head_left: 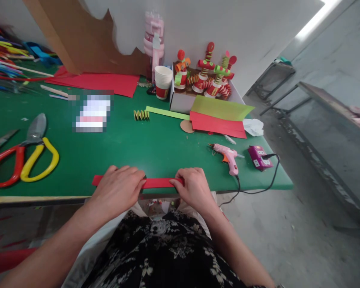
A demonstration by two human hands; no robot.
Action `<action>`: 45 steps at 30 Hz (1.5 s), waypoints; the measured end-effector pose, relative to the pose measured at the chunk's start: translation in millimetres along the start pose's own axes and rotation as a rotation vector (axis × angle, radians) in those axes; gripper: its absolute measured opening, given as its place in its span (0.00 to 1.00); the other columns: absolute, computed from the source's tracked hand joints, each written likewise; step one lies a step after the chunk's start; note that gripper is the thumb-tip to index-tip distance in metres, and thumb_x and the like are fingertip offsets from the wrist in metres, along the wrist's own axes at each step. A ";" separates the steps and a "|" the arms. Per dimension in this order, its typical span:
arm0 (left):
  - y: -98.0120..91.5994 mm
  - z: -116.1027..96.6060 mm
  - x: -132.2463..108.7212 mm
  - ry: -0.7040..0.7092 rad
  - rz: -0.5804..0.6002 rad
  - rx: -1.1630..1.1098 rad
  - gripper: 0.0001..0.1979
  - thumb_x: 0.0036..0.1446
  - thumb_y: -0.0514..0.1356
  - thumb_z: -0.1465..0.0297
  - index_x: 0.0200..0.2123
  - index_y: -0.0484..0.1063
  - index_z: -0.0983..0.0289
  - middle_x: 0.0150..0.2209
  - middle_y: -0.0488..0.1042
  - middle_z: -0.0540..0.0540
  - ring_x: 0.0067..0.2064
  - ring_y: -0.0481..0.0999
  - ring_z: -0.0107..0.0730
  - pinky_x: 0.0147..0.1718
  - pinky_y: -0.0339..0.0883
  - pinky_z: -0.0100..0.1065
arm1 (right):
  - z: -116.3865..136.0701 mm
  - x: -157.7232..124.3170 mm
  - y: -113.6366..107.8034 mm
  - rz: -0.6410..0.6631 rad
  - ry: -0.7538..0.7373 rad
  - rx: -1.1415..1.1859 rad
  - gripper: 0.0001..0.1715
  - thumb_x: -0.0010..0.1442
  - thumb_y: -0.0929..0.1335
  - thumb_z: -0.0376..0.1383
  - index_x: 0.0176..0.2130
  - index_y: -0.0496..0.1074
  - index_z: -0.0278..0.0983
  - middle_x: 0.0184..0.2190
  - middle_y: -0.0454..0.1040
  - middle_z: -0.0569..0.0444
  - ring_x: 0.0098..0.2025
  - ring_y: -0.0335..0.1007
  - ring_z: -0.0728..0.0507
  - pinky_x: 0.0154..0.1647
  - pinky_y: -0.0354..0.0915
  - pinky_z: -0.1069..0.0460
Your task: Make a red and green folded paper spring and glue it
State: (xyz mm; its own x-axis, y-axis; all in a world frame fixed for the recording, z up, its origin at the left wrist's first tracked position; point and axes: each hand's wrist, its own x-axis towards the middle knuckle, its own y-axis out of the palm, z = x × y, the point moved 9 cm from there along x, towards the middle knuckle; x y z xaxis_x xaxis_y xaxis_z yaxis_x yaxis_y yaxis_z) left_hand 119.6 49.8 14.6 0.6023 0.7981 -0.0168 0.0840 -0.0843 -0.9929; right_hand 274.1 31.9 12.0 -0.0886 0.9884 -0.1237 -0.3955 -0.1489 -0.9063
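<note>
A narrow red paper strip (pixel 157 183) lies along the near edge of the green table, level with my waist. My left hand (pixel 120 186) covers its left part, fingers curled together over the strip, and the strip's end pokes out beyond the knuckles. At the other end my right hand (pixel 195 186) pinches the strip between thumb and fingers. Left of my hands are large scissors (pixel 36 130) with one red and one yellow handle. To the right, a pink glue gun (pixel 226 156) rests on its side, its cord running to a purple box (pixel 259 157).
Red and green paper sheets (pixel 219 124) lie before a white box (pixel 180 102) of paper-cup figures. A folded paper spring (pixel 141 115), a green strip (pixel 168 113) and stacked paper cups (pixel 163 82) sit mid-table. A pink bottle (pixel 154 44) stands behind; coloured sticks (pixel 6 60) fill the far left.
</note>
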 end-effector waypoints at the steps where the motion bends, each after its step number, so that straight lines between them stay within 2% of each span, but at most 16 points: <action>1: 0.3 0.1 0.5 -0.002 0.007 0.007 0.14 0.64 0.51 0.71 0.26 0.68 0.60 0.27 0.74 0.53 0.32 0.74 0.43 0.31 0.52 0.39 | 0.4 0.1 0.2 0.007 0.007 -0.006 0.10 0.63 0.71 0.36 0.29 0.73 0.37 0.28 0.77 0.55 0.34 0.70 0.45 0.43 0.54 0.50; 12: -0.1 -1.6 0.3 0.016 -0.005 -0.002 0.14 0.64 0.51 0.71 0.26 0.69 0.60 0.27 0.74 0.54 0.33 0.74 0.44 0.31 0.52 0.40 | 0.8 0.5 -0.1 -0.011 0.004 -0.055 0.11 0.62 0.71 0.38 0.28 0.72 0.38 0.27 0.77 0.55 0.34 0.70 0.45 0.42 0.54 0.49; 16: -1.4 -4.4 -2.4 0.035 -0.016 0.068 0.11 0.65 0.51 0.72 0.31 0.70 0.60 0.28 0.74 0.53 0.33 0.73 0.42 0.33 0.55 0.40 | 0.9 1.3 -0.1 -0.003 0.005 -0.059 0.12 0.62 0.71 0.38 0.28 0.72 0.38 0.27 0.77 0.55 0.34 0.71 0.44 0.42 0.54 0.49; 18: -4.8 -5.8 -4.0 0.045 -0.067 0.117 0.11 0.63 0.52 0.75 0.39 0.73 0.60 0.32 0.75 0.55 0.35 0.73 0.42 0.36 0.59 0.41 | 1.9 1.6 -0.3 -0.002 -0.004 -0.064 0.12 0.62 0.71 0.38 0.28 0.72 0.38 0.27 0.77 0.55 0.34 0.71 0.44 0.41 0.53 0.50; 20: -9.0 -11.7 -6.5 0.106 -0.144 0.146 0.22 0.60 0.52 0.80 0.52 0.71 0.54 0.44 0.77 0.57 0.43 0.74 0.45 0.45 0.62 0.47 | 2.5 1.8 -0.3 0.002 -0.007 -0.070 0.12 0.62 0.71 0.38 0.28 0.72 0.38 0.27 0.77 0.54 0.34 0.71 0.44 0.40 0.53 0.50; 21: -10.4 -16.1 -8.2 0.158 -0.177 0.146 0.29 0.59 0.52 0.83 0.58 0.68 0.48 0.52 0.75 0.57 0.49 0.73 0.47 0.50 0.61 0.51 | 2.6 1.7 -0.3 0.004 -0.005 -0.075 0.12 0.62 0.71 0.38 0.28 0.72 0.37 0.27 0.77 0.54 0.34 0.71 0.44 0.40 0.53 0.50; 23: -10.8 -24.1 -11.9 0.262 -0.214 0.126 0.40 0.57 0.52 0.86 0.63 0.60 0.38 0.62 0.68 0.53 0.59 0.68 0.50 0.58 0.54 0.59 | 2.5 1.6 -0.4 0.009 0.001 -0.085 0.12 0.63 0.71 0.38 0.28 0.72 0.37 0.28 0.78 0.54 0.35 0.71 0.44 0.40 0.53 0.50; 25: -9.2 -27.9 -14.5 0.331 -0.209 0.094 0.43 0.56 0.52 0.87 0.64 0.57 0.36 0.65 0.64 0.51 0.63 0.64 0.52 0.61 0.49 0.62 | 2.7 1.4 -0.1 0.017 0.003 -0.091 0.12 0.63 0.70 0.38 0.28 0.73 0.37 0.28 0.78 0.53 0.35 0.72 0.44 0.41 0.53 0.50; 28: -8.3 -27.7 -15.8 0.368 -0.184 0.033 0.42 0.56 0.52 0.88 0.63 0.59 0.38 0.66 0.64 0.50 0.65 0.62 0.53 0.62 0.49 0.64 | 3.0 1.0 -0.3 0.013 -0.006 -0.092 0.11 0.63 0.71 0.39 0.29 0.73 0.37 0.29 0.78 0.53 0.35 0.72 0.44 0.40 0.53 0.50; 35: -5.2 -24.4 -13.5 0.351 -0.096 -0.024 0.37 0.56 0.52 0.88 0.58 0.67 0.42 0.65 0.67 0.48 0.65 0.63 0.51 0.63 0.49 0.63 | 1.5 0.6 0.5 -0.008 -0.026 -0.092 0.11 0.63 0.71 0.39 0.30 0.73 0.38 0.28 0.78 0.54 0.35 0.72 0.44 0.40 0.53 0.50; 40: -0.1 -23.2 -14.3 0.345 -0.070 -0.006 0.37 0.55 0.50 0.88 0.59 0.67 0.44 0.65 0.67 0.49 0.66 0.61 0.52 0.63 0.48 0.63 | 1.5 1.0 2.0 0.007 -0.021 -0.073 0.11 0.63 0.71 0.39 0.30 0.72 0.37 0.29 0.78 0.54 0.36 0.71 0.44 0.40 0.53 0.50; 45: -0.4 -21.6 -16.4 0.350 -0.129 -0.045 0.36 0.56 0.51 0.88 0.57 0.69 0.43 0.64 0.68 0.48 0.66 0.62 0.51 0.62 0.49 0.62 | -0.9 -2.4 -2.4 -0.001 -0.054 -0.036 0.13 0.64 0.71 0.40 0.29 0.71 0.37 0.27 0.75 0.56 0.34 0.70 0.45 0.46 0.55 0.49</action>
State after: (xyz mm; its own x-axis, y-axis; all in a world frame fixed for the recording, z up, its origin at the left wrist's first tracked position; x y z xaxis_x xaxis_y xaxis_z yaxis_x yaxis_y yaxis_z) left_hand 126.9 23.9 17.8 0.8189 0.5520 0.1574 0.2075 -0.0290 -0.9778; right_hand 276.1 29.9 14.1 -0.1381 0.9852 -0.1014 -0.3629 -0.1456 -0.9204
